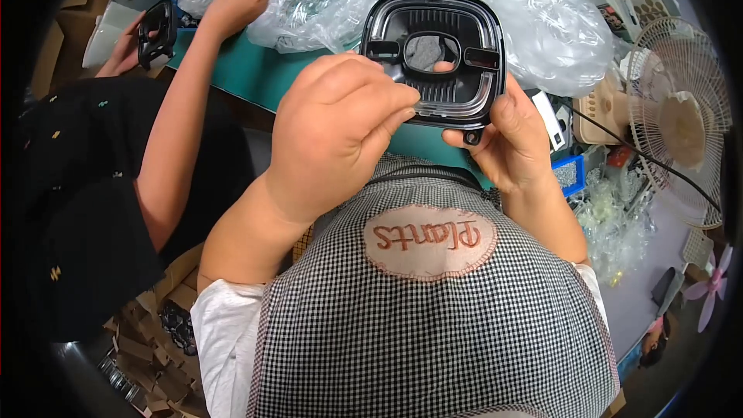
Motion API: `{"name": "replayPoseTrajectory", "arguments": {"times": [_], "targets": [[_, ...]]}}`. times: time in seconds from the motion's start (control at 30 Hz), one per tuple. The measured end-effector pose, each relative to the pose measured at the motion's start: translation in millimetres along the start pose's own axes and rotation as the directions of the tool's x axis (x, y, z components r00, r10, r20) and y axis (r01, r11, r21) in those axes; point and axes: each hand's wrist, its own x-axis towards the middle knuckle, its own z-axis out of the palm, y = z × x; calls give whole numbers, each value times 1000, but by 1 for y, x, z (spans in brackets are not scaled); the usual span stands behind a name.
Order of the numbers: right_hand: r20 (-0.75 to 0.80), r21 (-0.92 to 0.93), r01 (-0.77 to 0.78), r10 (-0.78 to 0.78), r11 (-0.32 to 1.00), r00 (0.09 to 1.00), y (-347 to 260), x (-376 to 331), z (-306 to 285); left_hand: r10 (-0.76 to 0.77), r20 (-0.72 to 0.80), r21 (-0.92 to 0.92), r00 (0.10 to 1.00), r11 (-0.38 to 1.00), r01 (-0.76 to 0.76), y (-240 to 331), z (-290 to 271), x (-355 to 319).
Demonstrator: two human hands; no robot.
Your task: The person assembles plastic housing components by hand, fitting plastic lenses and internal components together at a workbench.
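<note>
A black plastic housing [484, 97], roughly square with rounded corners and an oval opening in its middle, is held up above my lap. My right hand [520, 139] grips its lower right corner, thumb in front, and a fingertip shows through the central opening. My left hand [329, 120] is closed in a pinch at the housing's lower edge. Whatever sits between those fingertips is too small to make out. A clear, shiny strip [445, 114] runs along the housing's inner edge beside the pinch.
Clear bags of transparent parts [321, 0] and another bulging bag [542, 27] lie on the green tabletop [240, 70]. A co-worker at left holds a similar black housing [157, 31]. A fan [681, 120], black cable and blue tray [570, 176] are at right; cardboard pieces [147, 348] lie lower left.
</note>
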Motion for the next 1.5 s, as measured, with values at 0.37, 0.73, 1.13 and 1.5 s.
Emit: {"name": "replayPoseTrajectory", "arguments": {"times": [0.37, 0.73, 1.13, 1.5], "targets": [[-4, 23, -28, 28, 999, 1000, -2, 1, -5, 77, -16, 184, 997, 980, -73, 5, 6, -3], [-37, -42, -61, 59, 997, 998, 0, 1, -2, 178, -5, 252, 984, 953, -171, -1, 14, -9], [-224, -118, -98, 70, 988, 972, 12, 0, -4, 40, -47, 76, 998, 996, -37, -13, 26, -25], [-252, -72, -11, -7, 997, 968, 5, 12, -29, -417, -143, 210, 897, 873, 440, -148, 59, -23]]}}
